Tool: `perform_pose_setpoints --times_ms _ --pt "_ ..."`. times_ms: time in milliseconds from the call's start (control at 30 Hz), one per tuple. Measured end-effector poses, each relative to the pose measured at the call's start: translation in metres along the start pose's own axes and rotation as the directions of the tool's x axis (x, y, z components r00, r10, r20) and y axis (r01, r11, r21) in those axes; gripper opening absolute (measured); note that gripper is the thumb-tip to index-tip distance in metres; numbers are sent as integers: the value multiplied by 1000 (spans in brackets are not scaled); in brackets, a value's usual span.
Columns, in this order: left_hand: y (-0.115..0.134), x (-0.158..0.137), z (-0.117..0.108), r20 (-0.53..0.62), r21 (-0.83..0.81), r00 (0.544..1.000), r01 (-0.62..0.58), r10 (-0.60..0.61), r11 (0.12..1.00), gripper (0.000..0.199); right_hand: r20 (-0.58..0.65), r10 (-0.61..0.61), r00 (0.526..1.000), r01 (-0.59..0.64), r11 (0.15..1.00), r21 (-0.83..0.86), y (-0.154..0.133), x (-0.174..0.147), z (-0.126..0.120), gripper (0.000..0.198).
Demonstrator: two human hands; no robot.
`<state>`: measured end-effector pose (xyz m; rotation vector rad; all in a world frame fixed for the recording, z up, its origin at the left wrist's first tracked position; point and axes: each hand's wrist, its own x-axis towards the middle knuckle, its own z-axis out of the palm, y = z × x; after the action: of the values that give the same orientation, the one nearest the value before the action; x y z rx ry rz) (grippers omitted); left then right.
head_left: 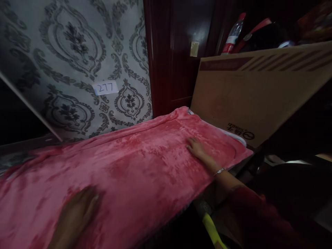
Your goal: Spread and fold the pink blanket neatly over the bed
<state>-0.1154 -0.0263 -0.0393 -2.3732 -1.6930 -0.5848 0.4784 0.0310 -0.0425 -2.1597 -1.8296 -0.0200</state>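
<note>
A pink plush blanket (145, 173) lies spread over a long raised surface, with soft wrinkles and a bunched fold along the wall side. My right hand (196, 148) rests on it towards the far right end, palm down, fingers extended and holding nothing. A silver bracelet (220, 171) circles that wrist. At the lower left, my left hand (77, 211) is over the blanket, somewhat blurred, palm down with the thumb apart from the fingers. White cloth (230, 135) shows from under the blanket along the right end.
A large cardboard box (254, 93) stands beyond the right end, with a red-capped plastic bottle (233, 34) behind its top edge. Patterned wallpaper (75, 41) bears a paper label (105, 88) reading 277. A dark red wooden door (176, 52) adjoins it. Something yellow (211, 228) is low, below the blanket's edge.
</note>
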Motion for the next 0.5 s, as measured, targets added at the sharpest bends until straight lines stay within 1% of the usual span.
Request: perform_pose_setpoints --times_ms 33,100,167,200,267,333,367,433,500 --pt "10 23 5 -10 -15 999 -44 44 999 47 0 -32 999 32 999 11 -11 8 4 56" --pt "38 71 17 20 -38 993 -111 112 993 50 8 -97 995 97 995 32 -29 26 12 58" --pt "73 117 28 136 -58 979 -148 154 987 56 28 -181 983 178 981 74 -36 43 20 60" --pt "90 139 34 208 -65 966 -146 156 987 59 45 -222 974 217 972 93 -35 52 23 60" --pt "117 175 45 302 -75 942 -128 145 989 60 80 -268 960 260 960 103 -26 69 27 58" --pt "130 205 59 361 -68 926 -92 111 993 60 94 -244 965 239 969 66 -10 88 27 55" --pt "132 217 66 374 -54 923 -70 85 996 60 87 -202 976 199 979 41 -1 98 26 54" --pt "128 238 81 365 -3 930 -31 30 999 58 47 -84 995 84 996 9 16 118 23 52" --pt "119 257 94 321 52 947 -5 -12 999 57 -1 18 1000 -18 1000 -2 23 140 19 51"
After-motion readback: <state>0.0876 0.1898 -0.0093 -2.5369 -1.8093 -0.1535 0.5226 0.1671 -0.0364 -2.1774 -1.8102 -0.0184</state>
